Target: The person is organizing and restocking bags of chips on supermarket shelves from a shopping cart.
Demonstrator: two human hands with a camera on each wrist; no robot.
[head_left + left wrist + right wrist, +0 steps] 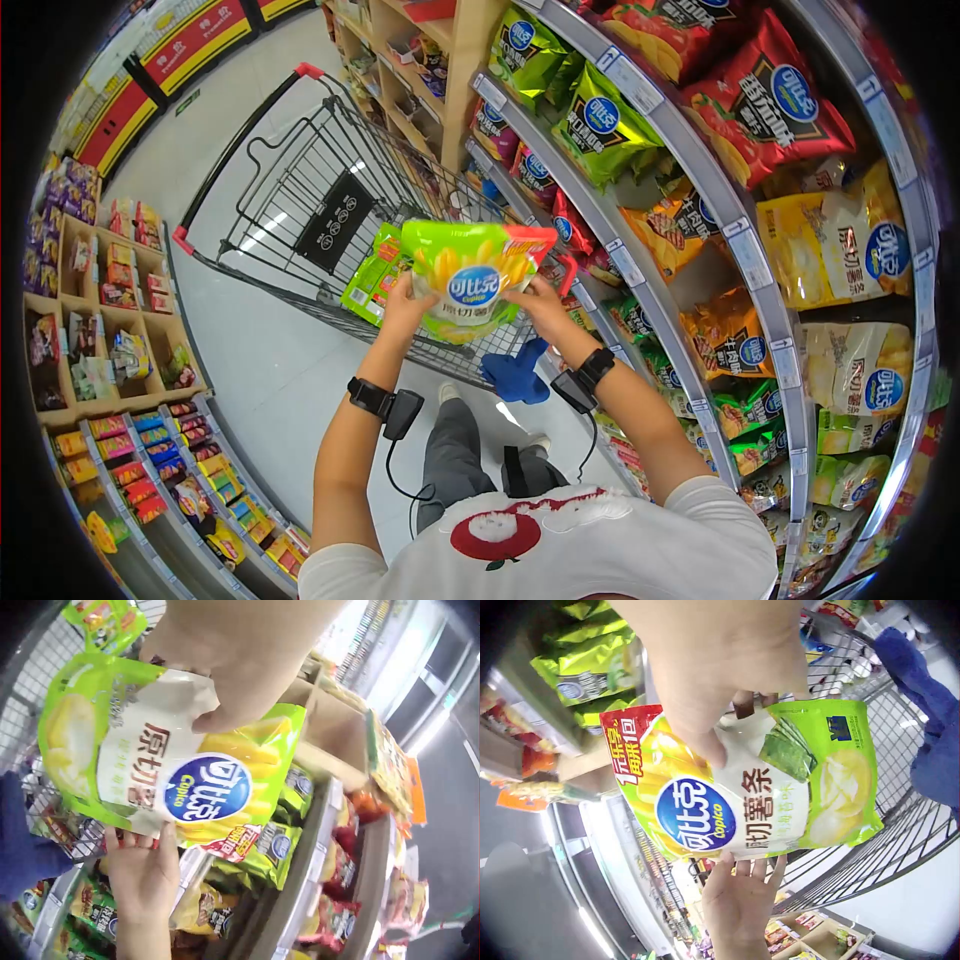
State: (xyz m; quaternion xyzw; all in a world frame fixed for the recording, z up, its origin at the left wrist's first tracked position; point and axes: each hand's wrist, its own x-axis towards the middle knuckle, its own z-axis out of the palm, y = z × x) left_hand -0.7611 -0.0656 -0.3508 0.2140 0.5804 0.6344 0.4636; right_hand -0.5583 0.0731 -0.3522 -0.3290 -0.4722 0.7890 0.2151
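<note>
Both hands hold a green-and-white chip bag [462, 252] in front of the body, its printed front and blue Copico logo facing up. On one side the left hand [402, 308] grips the bag's edge, the thumb over the front and the other fingers behind. Opposite it, the right hand [543, 312] pinches the other edge in the same way. In the left wrist view the left thumb presses on the white panel of the bag [161, 735]. The right wrist view shows the right thumb on the bag's front [795, 780]. A second green bag [362, 292] lies in the cart behind.
A wire shopping cart [300, 190] stands just ahead, with a blue cloth-like thing [520, 372] at its near side. Shelves of chip bags [765, 100] rise close on the right. Snack shelves [120, 370] line the left, across a pale floor [270, 345].
</note>
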